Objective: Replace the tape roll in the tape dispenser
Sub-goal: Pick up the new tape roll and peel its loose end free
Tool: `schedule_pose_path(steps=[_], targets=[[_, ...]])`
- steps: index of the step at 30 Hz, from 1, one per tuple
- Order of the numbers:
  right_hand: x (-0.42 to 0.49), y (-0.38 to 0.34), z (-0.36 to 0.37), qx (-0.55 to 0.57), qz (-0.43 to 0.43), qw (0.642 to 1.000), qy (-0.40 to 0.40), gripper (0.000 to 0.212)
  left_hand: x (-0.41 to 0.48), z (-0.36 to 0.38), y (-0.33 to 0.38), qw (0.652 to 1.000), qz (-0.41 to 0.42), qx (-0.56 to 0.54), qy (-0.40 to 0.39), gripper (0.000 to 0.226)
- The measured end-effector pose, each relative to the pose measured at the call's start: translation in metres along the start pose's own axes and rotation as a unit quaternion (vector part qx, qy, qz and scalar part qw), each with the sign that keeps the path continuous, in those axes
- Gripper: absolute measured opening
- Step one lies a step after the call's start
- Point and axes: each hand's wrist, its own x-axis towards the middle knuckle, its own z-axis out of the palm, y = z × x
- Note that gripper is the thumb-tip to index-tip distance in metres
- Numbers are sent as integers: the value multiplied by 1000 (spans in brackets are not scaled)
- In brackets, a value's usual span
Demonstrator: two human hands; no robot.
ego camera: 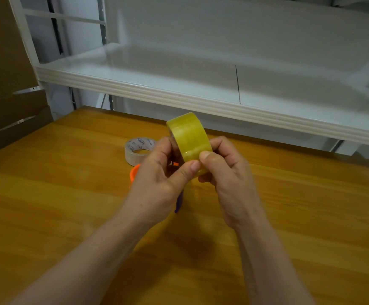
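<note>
A yellowish tape roll (189, 137) is held upright above the wooden table (47, 194) between both hands. My left hand (157, 186) grips its left side, with the thumb pressed on the roll's lower outer face. My right hand (227, 177) holds the right side, its thumb on the tape surface beside the left thumb. Under my left hand lies the tape dispenser (134, 171), of which only an orange part and a blue-purple part show. A nearly used-up clear tape roll (138, 150) with a printed core lies flat on the table behind the dispenser.
A white metal shelf (179, 93) juts out over the far edge of the table, close behind the held roll. Brown cardboard (5, 84) stands at the left.
</note>
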Motion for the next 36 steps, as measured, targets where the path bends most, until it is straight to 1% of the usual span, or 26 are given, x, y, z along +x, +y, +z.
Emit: schedule_pose_path(steps=[2, 4, 6, 8, 10, 12, 14, 18, 21, 23, 24, 26, 28, 30, 33, 36], targets=[[0, 0, -1, 4, -2, 1000, 3, 12, -1, 2, -1, 1000, 2, 14, -2, 32], [0, 1, -3, 2, -1, 1000, -1, 12, -1, 1, 1, 1000, 2, -4, 5, 33], [0, 1, -4, -8, -3, 1000, -12, 13, 2, -1, 5, 995, -25, -91, 12, 30], [0, 0, -3, -9, -8, 1000, -24, 16, 5, -6, 7, 983, -67, -172, 21, 30], [-1, 0, -1, -14, -11, 1000, -25, 22, 7, -11, 5, 981, -75, -178, 29, 33], [-1, 1, 0, -16, -10, 1000, -18, 23, 6, -11, 4, 988, -57, -144, 18, 33], [0, 2, -1, -14, -8, 1000, -8, 19, 5, -9, 6, 995, -29, -95, -3, 28], [1, 3, -3, -2, -8, 1000, 12, 17, 0, -3, 6, 999, 6, 19, -28, 32], [1, 3, -3, 13, -9, 1000, 19, 25, -2, 0, 3, 988, 39, 146, -32, 32], [1, 2, -4, 14, -9, 1000, 22, 32, -3, 1, 3, 982, 49, 180, -26, 33], [1, 2, -4, 11, -10, 1000, 22, 31, -3, 1, 3, 985, 47, 162, -25, 33], [1, 3, -4, 0, -11, 1000, 11, 26, -1, -1, 5, 999, 15, 46, -24, 31], [0, 2, -1, -7, -14, 1000, -5, 27, 1, -5, 5, 998, -26, -58, 1, 30], [0, 1, 1, -12, -15, 1000, -14, 31, 3, -8, 4, 996, -37, -75, 19, 25], [-1, 0, 2, -24, -16, 1000, -11, 31, 3, -6, 6, 997, -22, -72, 6, 22], [-1, -1, 1, -24, -15, 1000, -2, 31, 1, -3, 9, 1000, 13, -26, -9, 25]])
